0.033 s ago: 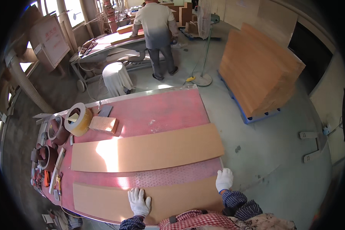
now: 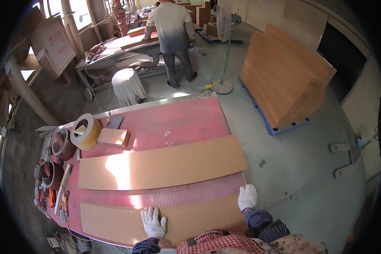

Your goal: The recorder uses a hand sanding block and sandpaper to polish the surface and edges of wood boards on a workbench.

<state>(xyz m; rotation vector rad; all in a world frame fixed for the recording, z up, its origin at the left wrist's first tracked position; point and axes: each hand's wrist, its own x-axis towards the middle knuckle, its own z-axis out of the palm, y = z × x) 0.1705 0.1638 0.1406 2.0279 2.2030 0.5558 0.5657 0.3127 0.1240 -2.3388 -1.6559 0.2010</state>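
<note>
Two long tan boards lie side by side on a table covered in pink textured sheeting. My left hand (image 2: 154, 223), in a white glove, lies flat on the near board (image 2: 110, 218), fingers stretched out. At that board's right end, my right hand (image 2: 247, 197), also gloved in white, has its fingers bent together at the edge; the fingertips are partly hidden. Beyond a strip of pink sheeting rests the far board (image 2: 178, 168), touched by neither hand. A bright sunlit patch falls across its left part.
Tape-like rolls (image 2: 86, 132), a tan block (image 2: 114, 137) and hand tools (image 2: 64, 201) crowd the table's left side. A tall board stack (image 2: 283, 78) stands on a blue pallet (image 2: 283, 129) at right. Farther off are a co-worker (image 2: 170, 29), a stand fan (image 2: 222, 86) and a covered stool (image 2: 128, 84).
</note>
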